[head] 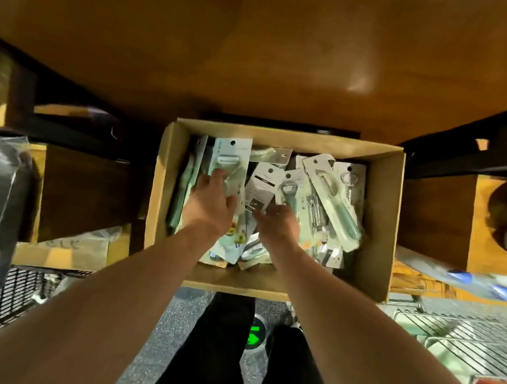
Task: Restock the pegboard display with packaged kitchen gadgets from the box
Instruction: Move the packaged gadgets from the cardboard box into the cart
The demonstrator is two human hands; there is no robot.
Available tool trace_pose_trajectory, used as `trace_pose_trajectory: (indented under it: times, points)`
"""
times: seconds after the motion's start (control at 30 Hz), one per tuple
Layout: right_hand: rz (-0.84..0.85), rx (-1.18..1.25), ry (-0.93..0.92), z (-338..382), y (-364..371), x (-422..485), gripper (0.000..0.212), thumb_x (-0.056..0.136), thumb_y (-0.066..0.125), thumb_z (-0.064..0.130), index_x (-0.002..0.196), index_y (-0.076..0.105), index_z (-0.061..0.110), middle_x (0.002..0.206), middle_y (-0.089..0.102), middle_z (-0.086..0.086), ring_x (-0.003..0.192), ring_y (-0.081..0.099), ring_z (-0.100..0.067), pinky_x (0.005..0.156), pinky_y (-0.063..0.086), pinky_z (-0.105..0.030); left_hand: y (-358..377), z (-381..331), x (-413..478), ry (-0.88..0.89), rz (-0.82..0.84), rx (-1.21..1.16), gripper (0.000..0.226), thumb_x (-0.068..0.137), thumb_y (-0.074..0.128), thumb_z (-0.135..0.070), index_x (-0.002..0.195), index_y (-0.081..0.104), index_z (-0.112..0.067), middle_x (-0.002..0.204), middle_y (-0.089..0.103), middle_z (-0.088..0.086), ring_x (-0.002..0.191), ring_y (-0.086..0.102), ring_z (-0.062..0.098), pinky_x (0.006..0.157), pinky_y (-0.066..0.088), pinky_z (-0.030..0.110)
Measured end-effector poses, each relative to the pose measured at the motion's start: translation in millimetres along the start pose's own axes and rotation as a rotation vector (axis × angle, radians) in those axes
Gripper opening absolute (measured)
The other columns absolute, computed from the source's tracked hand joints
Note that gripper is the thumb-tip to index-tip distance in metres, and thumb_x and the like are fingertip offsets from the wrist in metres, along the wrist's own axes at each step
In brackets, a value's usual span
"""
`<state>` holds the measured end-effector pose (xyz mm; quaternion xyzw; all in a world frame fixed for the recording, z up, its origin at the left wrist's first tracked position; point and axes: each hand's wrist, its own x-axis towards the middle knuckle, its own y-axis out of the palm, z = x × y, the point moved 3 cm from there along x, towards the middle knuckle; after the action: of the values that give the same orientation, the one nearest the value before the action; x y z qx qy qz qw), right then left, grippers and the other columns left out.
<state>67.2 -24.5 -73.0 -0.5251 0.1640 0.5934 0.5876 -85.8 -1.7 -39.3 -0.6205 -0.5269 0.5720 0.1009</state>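
Note:
An open cardboard box (378,223) sits in front of me on a low wooden shelf, filled with several carded kitchen gadgets in pale green and white packs. My left hand (210,200) reaches into the left side of the box and grips a packaged peeler (229,161), lifting its card upright. My right hand (275,222) hovers beside it over the pile, palm turned up and fingers loosely curled, holding nothing. A packaged bottle opener (288,186) and a larger packaged opener (332,200) lie to the right. No pegboard is in view.
A wooden panel (260,52) rises behind the box. Black shelf frames (455,160) flank it. A black mesh basket (15,298) stands at lower left, wire racks (465,339) at lower right. My legs stand on speckled floor below the box.

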Motion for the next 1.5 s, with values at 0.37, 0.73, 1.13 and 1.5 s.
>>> trace_pose_trajectory:
  times: [0.37,0.73,1.13,1.5]
  points:
    - [-0.338,-0.13,-0.04,-13.1,-48.5,8.9,0.027,0.103,0.04,0.035,0.123,0.056,0.029,0.12,0.069,-0.006,0.11,0.064,-0.031,0.093,0.057,-0.047,19.5,-10.1,-2.9,0.078,0.004,-0.161,0.044,0.097,0.068,-0.015,0.131,0.044,-0.031,0.126,0.055,0.007,0.094,0.066,0.028,0.08,0.063,0.05]
    - [-0.329,-0.454,-0.03,-19.2,-33.9,15.9,0.078,0.076,0.082,0.057,0.133,0.043,0.02,0.13,0.047,-0.007,0.12,0.044,-0.028,0.101,0.046,-0.042,27.0,0.0,-5.5,0.089,0.033,-0.115,0.046,0.099,0.065,-0.017,0.135,0.042,-0.033,0.128,0.055,0.005,0.098,0.067,0.027,0.084,0.062,0.048]
    - [-0.063,-0.169,-0.04,-29.8,-23.1,6.4,0.038,0.089,0.075,0.039,0.113,0.052,0.021,0.104,0.059,0.0,0.09,0.064,-0.022,0.08,0.061,-0.043,32.4,-3.9,-20.7,0.098,0.027,-0.107,0.046,0.1,0.066,-0.021,0.137,0.042,-0.032,0.131,0.053,0.007,0.094,0.067,0.028,0.081,0.063,0.048]
    - [-0.286,0.456,-0.103,-64.9,-137.2,-59.0,0.042,0.082,0.084,0.04,0.114,0.061,0.026,0.108,0.072,0.007,0.102,0.071,-0.019,0.098,0.056,-0.041,24.6,-97.1,-85.3,0.342,-0.024,-0.126,0.044,0.1,0.068,-0.018,0.138,0.049,-0.028,0.125,0.058,0.006,0.096,0.064,0.02,0.061,0.044,0.017]
